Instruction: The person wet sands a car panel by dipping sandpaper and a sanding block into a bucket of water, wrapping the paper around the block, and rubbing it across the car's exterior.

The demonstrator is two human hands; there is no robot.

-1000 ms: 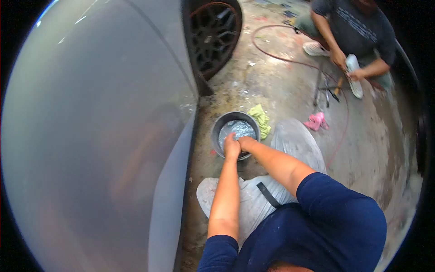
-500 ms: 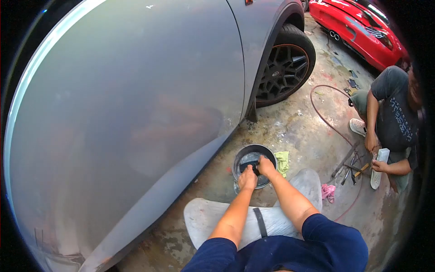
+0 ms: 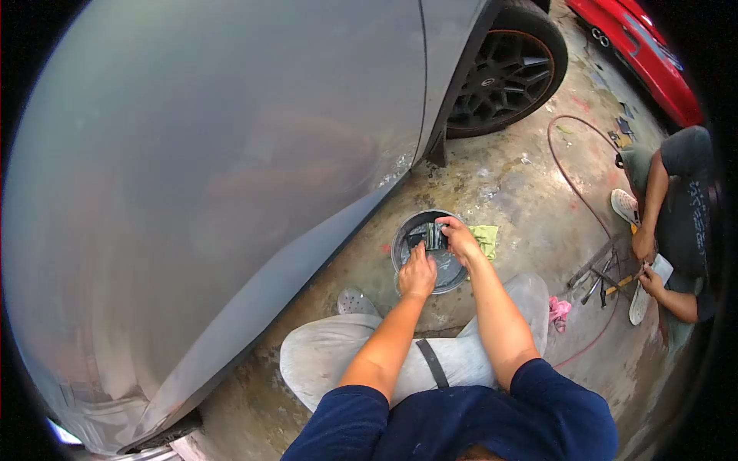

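A round grey basin (image 3: 397, 257) with water in it stands on the floor before me. Over the basin, both my hands are on a small dark, wet piece (image 3: 435, 236), perhaps a pad or sheet. My left hand (image 3: 417, 272) has its fingers on the piece's left end. From the right, my right hand (image 3: 459, 238) grips its other end. A yellow-green cloth (image 3: 486, 240) lies against the basin's right side. The grey car panel (image 3: 231, 169) rises close on the left, its lower edge near the basin.
A black wheel (image 3: 503, 81) stands beyond the basin. At right a co-worker (image 3: 680, 223) squats near metal tools (image 3: 603, 284), a red hose (image 3: 573, 180) and a pink cloth (image 3: 559, 313). Part of a red car (image 3: 653, 58) shows at top right.
The view has swung left, bringing the wheel and red car into sight. My hands have come up from low in the basin, and the dark piece now shows between them.
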